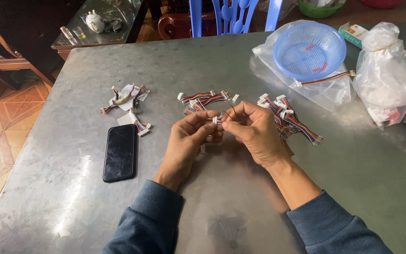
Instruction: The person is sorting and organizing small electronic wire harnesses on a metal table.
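Over the grey metal desk [240,70], the left hand [186,141] and right hand [254,131] meet, each grip pinched shut on the same small white connector [214,120], whose thin dark wire [231,111] loops up between the fingers. Behind the hands lie two heaps of multicoloured cable pieces [205,99] with white plugs (a third, smaller heap [127,96] sits well to the left). A black phone [120,152] lies face up near the left wrist. A blue basket [309,49] rests on a clear plastic bag [325,91] at the far right.

Three heaps of wire harnesses [206,100], perhaps; one phone [120,152], one basket [309,50].
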